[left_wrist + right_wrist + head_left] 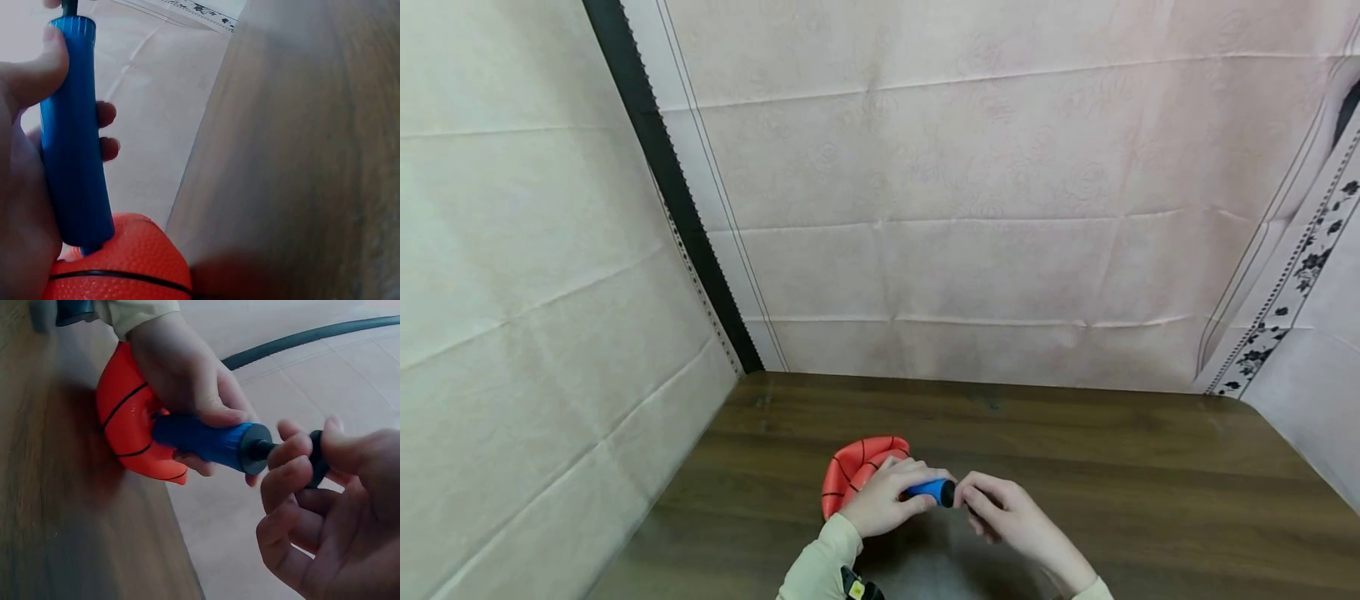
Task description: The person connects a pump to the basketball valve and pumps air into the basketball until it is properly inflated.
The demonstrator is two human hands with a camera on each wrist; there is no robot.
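A blue hand pump (pixel 203 439) with a black end cap is gripped round its barrel by my left hand (pixel 883 498). Its far end meets a partly collapsed orange-red toy basketball (pixel 857 467) with black lines, as the left wrist view shows. My right hand (pixel 1003 512) pinches the black pump handle (pixel 317 459) between thumb and fingers. In the right wrist view, a short stretch of black rod shows between handle and cap. The ball sags inward around the pump's tip, which is hidden there.
The brown wooden table (pixel 1075 450) lies under both hands. Pale cloth (pixel 1000 208) hangs behind it, with another pale cloth panel (pixel 512 292) at the left. A black strip (pixel 677 192) runs down where they meet.
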